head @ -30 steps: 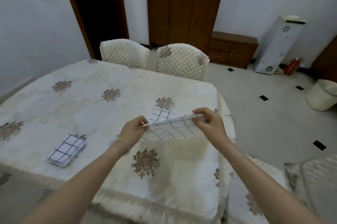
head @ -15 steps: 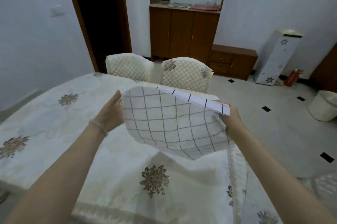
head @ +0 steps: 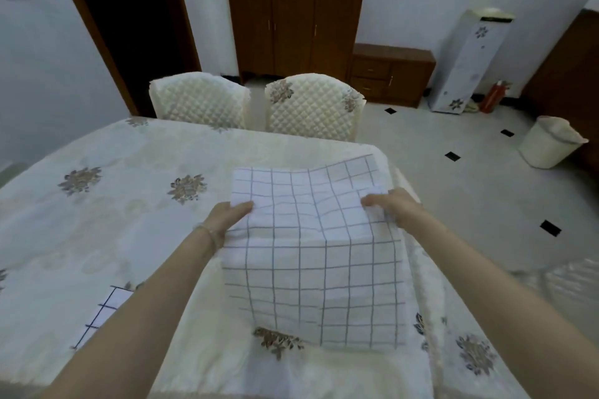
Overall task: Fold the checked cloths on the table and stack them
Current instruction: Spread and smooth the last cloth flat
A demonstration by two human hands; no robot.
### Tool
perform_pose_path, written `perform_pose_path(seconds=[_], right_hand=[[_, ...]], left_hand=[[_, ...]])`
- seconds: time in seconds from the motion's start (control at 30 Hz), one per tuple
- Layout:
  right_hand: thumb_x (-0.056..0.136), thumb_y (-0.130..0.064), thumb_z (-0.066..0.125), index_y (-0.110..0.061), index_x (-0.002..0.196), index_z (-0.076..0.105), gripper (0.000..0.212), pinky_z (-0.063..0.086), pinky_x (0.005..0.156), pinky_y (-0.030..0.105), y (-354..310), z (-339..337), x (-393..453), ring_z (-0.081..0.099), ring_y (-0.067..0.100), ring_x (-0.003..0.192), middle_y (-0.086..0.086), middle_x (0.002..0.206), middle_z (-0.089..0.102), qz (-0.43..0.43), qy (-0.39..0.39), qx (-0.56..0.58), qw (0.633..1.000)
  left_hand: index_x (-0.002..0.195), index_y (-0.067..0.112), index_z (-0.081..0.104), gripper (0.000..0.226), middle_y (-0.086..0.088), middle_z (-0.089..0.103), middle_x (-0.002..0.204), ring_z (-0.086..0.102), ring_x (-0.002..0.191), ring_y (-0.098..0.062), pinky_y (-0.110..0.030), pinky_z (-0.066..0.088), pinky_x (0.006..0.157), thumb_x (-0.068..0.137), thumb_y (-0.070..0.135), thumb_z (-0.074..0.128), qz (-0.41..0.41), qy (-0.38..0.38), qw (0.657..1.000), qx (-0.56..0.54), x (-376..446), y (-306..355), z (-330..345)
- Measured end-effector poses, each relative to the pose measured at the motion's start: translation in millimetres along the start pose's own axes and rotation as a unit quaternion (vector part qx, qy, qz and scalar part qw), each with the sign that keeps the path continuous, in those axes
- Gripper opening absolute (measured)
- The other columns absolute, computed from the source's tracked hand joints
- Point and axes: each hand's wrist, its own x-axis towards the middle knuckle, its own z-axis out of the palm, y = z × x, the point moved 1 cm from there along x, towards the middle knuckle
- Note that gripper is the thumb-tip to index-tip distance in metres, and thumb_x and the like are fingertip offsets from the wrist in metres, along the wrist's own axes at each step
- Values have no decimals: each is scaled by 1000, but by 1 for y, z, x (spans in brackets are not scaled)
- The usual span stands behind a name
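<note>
A white cloth with a dark grid (head: 311,256) lies spread over the right part of the table (head: 136,220), its near edge by the front edge. My left hand (head: 227,217) pinches its left edge and my right hand (head: 392,207) pinches its right edge, both about a third down from the far edge. The far part of the cloth is raised and creased between the hands. A folded checked cloth (head: 103,311) lies at the near left, partly hidden by my left forearm.
Two quilted cream chairs (head: 201,100) (head: 314,106) stand at the far side of the table. The table's right edge drops to a tiled floor with a cream bin (head: 551,142). Wooden cabinets (head: 295,22) line the back wall.
The cloth was lifted off the table, opened out in the air and now lies spread flat on the table. Both hands have moved down with it. The head has tilted down.
</note>
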Motion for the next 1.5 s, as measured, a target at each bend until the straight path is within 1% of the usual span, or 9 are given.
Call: perform_pose_path(seconds=[0.07, 0.17, 0.4, 0.53, 0.63, 0.77, 0.87, 1.03, 1.5], right_hand=[[78, -28, 78, 3, 140, 39, 80, 42, 93, 32, 25, 10, 13, 47, 30, 126, 13, 143, 43, -15, 47, -83, 995], [80, -22, 75, 2, 127, 53, 57, 41, 74, 22, 62, 22, 30, 56, 26, 110, 13, 129, 57, -3, 71, -87, 994], [80, -24, 77, -5, 134, 41, 68, 39, 77, 26, 107, 48, 61, 53, 27, 110, 15, 131, 52, 12, 95, -117, 988], [83, -22, 74, -6, 135, 35, 67, 41, 69, 28, 126, 63, 78, 49, 23, 86, 18, 119, 55, 18, 115, -145, 983], [82, -25, 74, -5, 138, 31, 72, 47, 77, 36, 135, 71, 78, 53, 31, 99, 20, 122, 53, 17, 136, -189, 972], [90, -28, 60, -6, 144, 32, 65, 35, 104, 41, 135, 91, 85, 36, 32, 129, 19, 143, 38, -121, 222, -299, 920], [98, -32, 37, -7, 147, 32, 55, 20, 118, 39, 112, 135, 99, 26, 25, 142, 13, 152, 34, -265, 148, -296, 906], [96, -40, 14, -17, 152, 20, 61, 4, 121, 33, 89, 198, 135, 5, 10, 147, -1, 159, 20, -333, 29, -306, 891], [96, -47, 8, -14, 154, 8, 67, -1, 120, 32, 162, 83, 187, 4, 15, 148, 2, 161, 9, -213, 147, -445, 857]], left_hand=[[126, -3, 54, 46, -17, 56, 129, 57, 113, -30, -32, 45, 88, 92, 27, 59, -55, 8, 998, -43, 19, -18, 2], [121, -1, 57, 37, -19, 62, 118, 65, 93, -29, -38, 55, 73, 88, 14, 64, -126, -56, 989, -49, 34, -44, 2], [122, 2, 56, 42, -20, 62, 119, 60, 106, -34, -40, 49, 88, 83, 12, 69, -36, 26, 971, 233, 71, -105, 8], [119, 5, 53, 39, -19, 61, 112, 58, 94, -29, -29, 42, 77, 84, 14, 67, -16, 69, 961, 267, 86, -132, 17], [128, 5, 45, 51, -19, 56, 120, 54, 107, -33, -34, 42, 85, 83, 16, 68, 10, 100, 948, 301, 87, -142, 24], [131, 4, 49, 64, -20, 53, 124, 49, 113, -38, -49, 39, 92, 75, 20, 76, 148, 166, 825, 520, 93, -139, 48], [137, 7, 45, 55, -9, 48, 141, 45, 130, -27, -51, 31, 107, 87, 27, 58, 292, 63, 747, 594, 104, -136, 93], [150, 12, 7, 66, -9, 11, 157, 11, 146, -24, -43, -6, 115, 91, 39, 17, 297, -40, 672, 678, 143, -141, 145], [151, 10, 11, 64, -4, 11, 158, 8, 146, -16, -37, 3, 118, 95, 41, 8, 239, 36, 737, 631, 193, -161, 30]])
